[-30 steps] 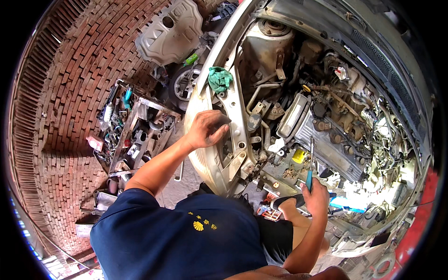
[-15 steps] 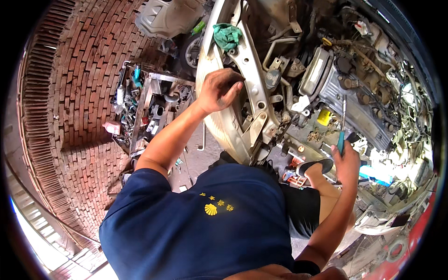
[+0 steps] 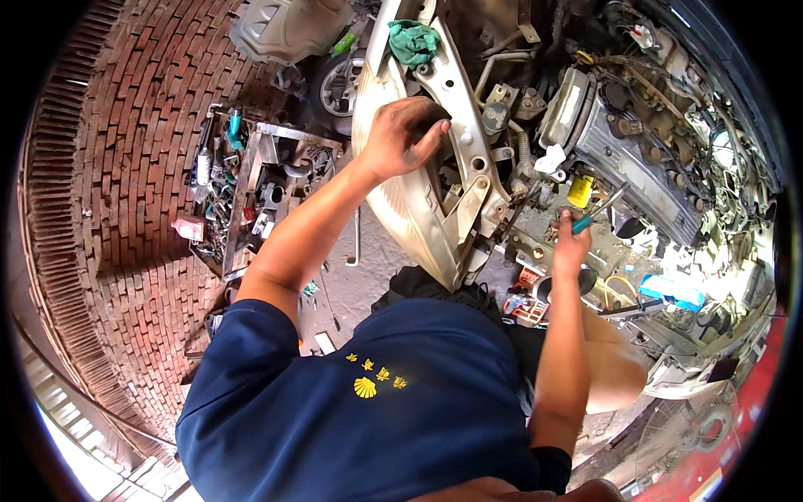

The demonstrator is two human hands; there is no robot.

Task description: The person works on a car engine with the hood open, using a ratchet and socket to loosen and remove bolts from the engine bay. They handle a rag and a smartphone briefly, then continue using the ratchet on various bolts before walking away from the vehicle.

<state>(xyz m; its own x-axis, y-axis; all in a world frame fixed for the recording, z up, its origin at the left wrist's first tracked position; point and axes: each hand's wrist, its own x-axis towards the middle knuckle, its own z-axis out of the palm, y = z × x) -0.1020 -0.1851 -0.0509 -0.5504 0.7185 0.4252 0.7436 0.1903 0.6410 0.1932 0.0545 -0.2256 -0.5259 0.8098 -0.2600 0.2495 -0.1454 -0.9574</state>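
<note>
My right hand (image 3: 572, 243) is closed around the teal handle of a screwdriver (image 3: 582, 224). Its metal shaft slants up and to the right, toward the grey engine cover (image 3: 623, 163). At the car's front, my left hand (image 3: 403, 140) lies over the pale bumper (image 3: 393, 209), thumb pointing right. Its fingers curl down over the inner edge, and their tips are hidden. A silver metal crossmember (image 3: 460, 125) runs right beside that hand. Farther up, a crumpled green cloth (image 3: 413, 43) rests on the metalwork.
A tool-laden metal stand (image 3: 251, 192) is on the left by the brick wall (image 3: 150, 167), below a car wheel (image 3: 339, 92). Near the engine are a yellow object (image 3: 580, 192) and a blue box (image 3: 672, 291). An orange tool case (image 3: 525, 305) lies low, beside my leg.
My right hand has moved left and up with the screwdriver, whose shaft has tipped from nearly upright toward the right. The left hand stays on the bumper while the view has shifted slightly.
</note>
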